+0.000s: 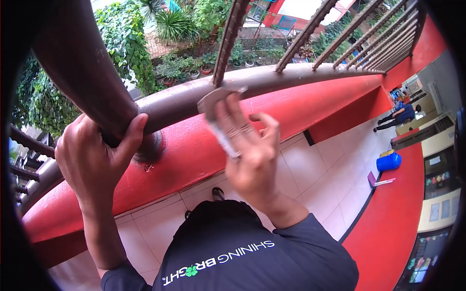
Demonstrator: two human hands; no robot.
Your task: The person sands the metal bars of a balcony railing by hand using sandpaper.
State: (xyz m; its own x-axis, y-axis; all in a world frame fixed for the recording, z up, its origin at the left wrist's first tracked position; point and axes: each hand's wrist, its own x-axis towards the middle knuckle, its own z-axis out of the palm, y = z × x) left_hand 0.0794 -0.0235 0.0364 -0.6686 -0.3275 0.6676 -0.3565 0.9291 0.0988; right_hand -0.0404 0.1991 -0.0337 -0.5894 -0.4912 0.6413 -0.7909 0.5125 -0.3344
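My left hand (92, 160) is wrapped round the thick brown metal post (90, 63), its thumb lying along the near side just above the post's foot. In my right hand (255, 150) is a folded piece of sandpaper (213, 104), greyish brown and stiff-edged, with my fingers laid flat over it. The sandpaper overlaps the lower brown rail (286, 80) close to the base of a twisted upright bar (228, 46). My right hand is slightly smeared by motion.
Below the rail runs a red ledge (194, 155), with the pale tiled floor (315, 169) behind me. A blue bin (389, 162) and a dustpan (372, 179) stand by the far wall. Farther down the corridor is a person (402, 114). Potted plants (206, 65) lie beyond the railing.
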